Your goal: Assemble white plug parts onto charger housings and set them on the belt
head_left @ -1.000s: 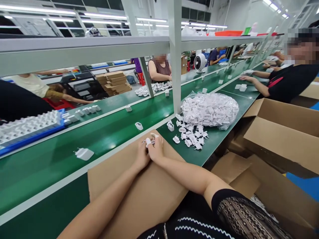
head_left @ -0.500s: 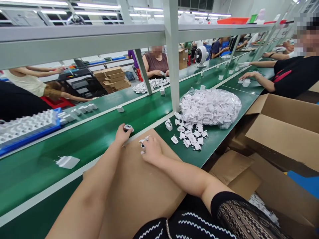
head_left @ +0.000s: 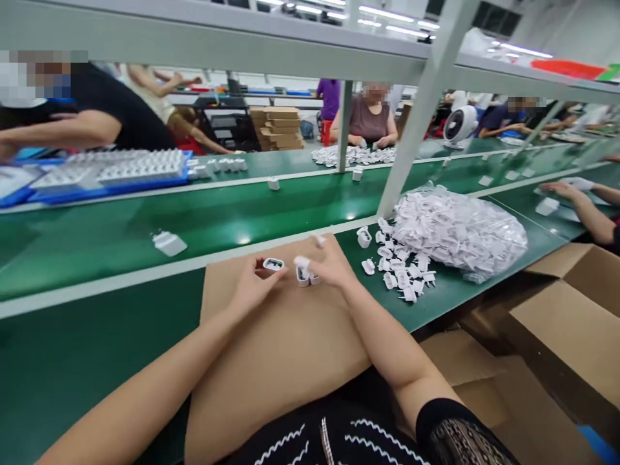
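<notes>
My left hand (head_left: 256,283) is closed around a white charger housing (head_left: 274,263), its open top facing up and a bit of circuit board showing inside. Close by on the right, my right hand (head_left: 330,266) has white coverings on its fingertips and its fingers bent round a pair of white charger housings (head_left: 303,278) low over the cardboard. One finger sticks up, blurred, and the grip is partly hidden. Both hands are above a flat brown cardboard sheet (head_left: 276,349). Right of them, white plug caps with pins (head_left: 402,278) lie scattered beside a lone upright housing (head_left: 364,237).
A clear plastic bag of plug caps (head_left: 460,229) lies behind the loose ones. A charger (head_left: 169,243) rests on the green belt (head_left: 290,210). A metal post (head_left: 416,123) rises beyond. Cardboard boxes (head_left: 566,323) stand at right. Co-workers sit across the belt and at right.
My view has turned left. My left hand has brought its housing from the belt's edge to over the cardboard. My right hand has shifted, and two housings now show beneath its fingers.
</notes>
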Available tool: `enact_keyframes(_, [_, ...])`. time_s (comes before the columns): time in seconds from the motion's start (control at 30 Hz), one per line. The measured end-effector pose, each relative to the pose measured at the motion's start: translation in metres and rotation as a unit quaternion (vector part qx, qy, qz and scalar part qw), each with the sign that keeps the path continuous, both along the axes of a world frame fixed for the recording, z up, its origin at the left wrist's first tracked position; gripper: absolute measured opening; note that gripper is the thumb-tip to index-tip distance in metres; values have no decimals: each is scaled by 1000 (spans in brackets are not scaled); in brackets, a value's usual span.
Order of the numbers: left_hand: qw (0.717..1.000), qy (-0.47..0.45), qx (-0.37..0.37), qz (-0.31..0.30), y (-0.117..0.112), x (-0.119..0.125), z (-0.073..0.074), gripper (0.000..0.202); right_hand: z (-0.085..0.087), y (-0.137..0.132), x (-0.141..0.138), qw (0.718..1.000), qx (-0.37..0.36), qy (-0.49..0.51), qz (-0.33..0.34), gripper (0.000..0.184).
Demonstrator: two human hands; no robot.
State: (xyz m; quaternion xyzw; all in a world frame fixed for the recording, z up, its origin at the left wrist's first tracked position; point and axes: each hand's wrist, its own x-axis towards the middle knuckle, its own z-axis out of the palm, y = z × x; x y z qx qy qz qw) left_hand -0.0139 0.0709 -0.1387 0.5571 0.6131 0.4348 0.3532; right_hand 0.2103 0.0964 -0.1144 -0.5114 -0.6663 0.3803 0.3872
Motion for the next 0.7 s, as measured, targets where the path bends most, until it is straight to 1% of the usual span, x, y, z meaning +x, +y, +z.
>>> enact_keyframes(0.07, [1000, -6, -26, -7, -24, 1, -4, 63, 1, 11, 5, 994, 17, 56, -96, 69])
enact_keyframes(0.1, [1000, 0, -29, -10, -32, 2, -6, 62, 2, 15, 9, 990, 14, 62, -123, 64])
enact_keyframes(0.13, [1000, 8, -27, -9, -37, 2, -8, 62, 5, 19, 14, 989, 10, 58, -134, 60])
enact_keyframes(0.2, [1000, 27, -15, -1, -42, 0, -13, 68, 15, 21, 31, 991, 13, 28, -128, 57])
enact_keyframes(0.27, [999, 31, 7, -17, -42, -6, -16, 82, 27, 17, 56, 990, 46, -28, -127, 54])
enact_keyframes(0.3, [999, 31, 18, -41, -41, -9, -18, 87, 33, 13, 70, 986, 63, -71, -138, 52])
enact_keyframes(0.33, [997, 32, 29, -69, -39, -13, -20, 86, 39, 7, 85, 977, 76, -124, -157, 49])
enact_keyframes(0.4, [991, 40, 38, -123, -36, -18, -24, 67, 45, -8, 109, 945, 79, -246, -199, 45])
enact_keyframes(0.47, [988, 58, 38, -137, -34, -20, -28, 47, 44, -22, 123, 908, 58, -353, -219, 44])
enact_keyframes(0.5, [988, 71, 38, -132, -34, -19, -30, 43, 41, -28, 126, 894, 44, -389, -220, 45])
enact_keyframes(0.53, [988, 85, 39, -124, -35, -18, -30, 44, 36, -33, 126, 885, 31, -409, -219, 47])
enact_keyframes(0.57, [987, 99, 41, -118, -36, -18, -30, 47, 32, -36, 125, 885, 19, -409, -221, 50])
enact_keyframes(0.63, [984, 114, 51, -126, -38, -17, -26, 63, 22, -38, 120, 900, 3, -367, -235, 52])
enact_keyframes(0.7, [980, 111, 64, -151, -41, -18, -22, 77, 16, -37, 115, 917, -5, -312, -247, 46])
